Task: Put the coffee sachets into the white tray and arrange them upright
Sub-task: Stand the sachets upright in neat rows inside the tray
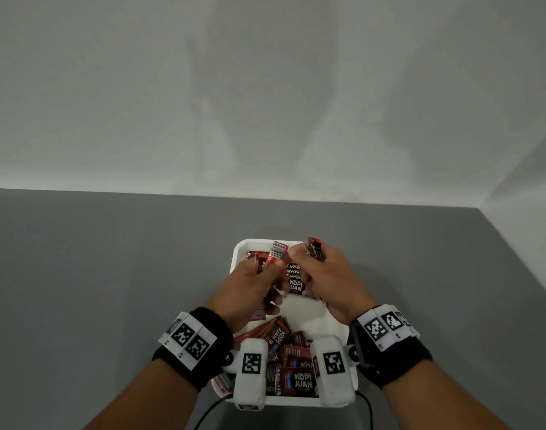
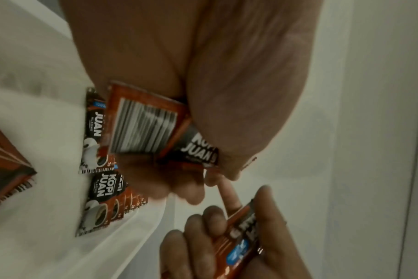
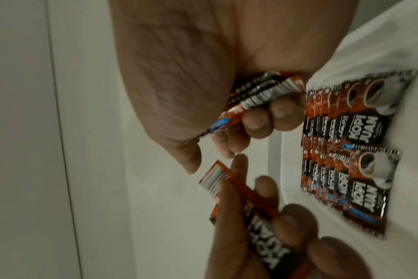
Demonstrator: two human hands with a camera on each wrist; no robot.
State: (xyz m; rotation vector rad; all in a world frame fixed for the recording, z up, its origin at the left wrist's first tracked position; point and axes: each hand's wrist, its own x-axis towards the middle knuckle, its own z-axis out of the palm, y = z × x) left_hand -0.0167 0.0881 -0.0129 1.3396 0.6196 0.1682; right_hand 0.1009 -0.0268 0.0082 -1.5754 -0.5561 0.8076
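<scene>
The white tray (image 1: 238,252) lies on the grey table, close in front of me. Both hands hover over its far half. My left hand (image 1: 262,274) pinches a couple of red-and-black coffee sachets (image 2: 143,128), one with its barcode side up. My right hand (image 1: 310,263) grips a small stack of sachets (image 3: 263,94) edge-on. The two hands nearly touch at the fingertips. Rows of upright sachets (image 3: 370,132) stand at the tray's far end, also seen between the hands (image 1: 296,285). A loose pile of sachets (image 1: 293,364) fills the near end.
The grey table (image 1: 110,274) stretches to the left and right of the tray. A pale wall (image 1: 265,88) rises behind it and at the right. A black cable (image 1: 209,411) runs below the tray's near edge.
</scene>
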